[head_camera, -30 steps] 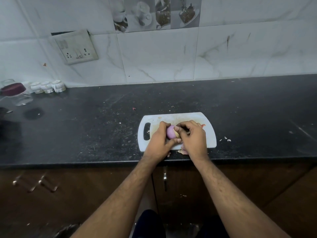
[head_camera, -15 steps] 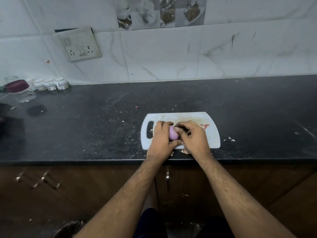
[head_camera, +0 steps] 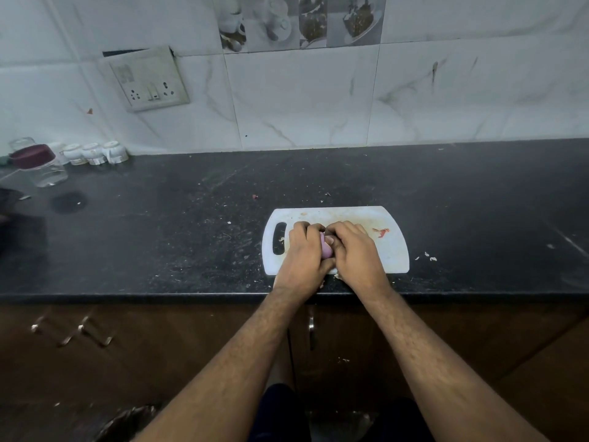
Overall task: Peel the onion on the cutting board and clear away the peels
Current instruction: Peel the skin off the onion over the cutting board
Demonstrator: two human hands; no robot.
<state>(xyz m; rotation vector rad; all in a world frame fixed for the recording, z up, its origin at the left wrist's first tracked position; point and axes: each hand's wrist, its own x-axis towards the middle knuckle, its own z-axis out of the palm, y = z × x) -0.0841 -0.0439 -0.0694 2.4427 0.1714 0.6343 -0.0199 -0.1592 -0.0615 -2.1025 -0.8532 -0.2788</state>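
Note:
A small purple onion (head_camera: 325, 248) shows as a sliver between my two hands over the white cutting board (head_camera: 390, 250). My left hand (head_camera: 302, 253) grips it from the left with curled fingers. My right hand (head_camera: 355, 253) wraps over it from the right, its thumb pressed on the onion's top. Most of the onion is hidden by my fingers. A reddish peel scrap (head_camera: 381, 231) lies on the board's right part. Pale peel bits (head_camera: 338, 276) lie at the board's near edge under my right wrist.
The board sits near the front edge of a black counter (head_camera: 159, 237). Small peel crumbs (head_camera: 428, 257) lie right of the board. A lidded clear jar (head_camera: 39, 165) and small white cups (head_camera: 94, 153) stand far left by the tiled wall. Cabinet doors with handles are below.
My hands have closed tighter around the onion, so less of it shows now. The view shifted slightly; the board stays where it was.

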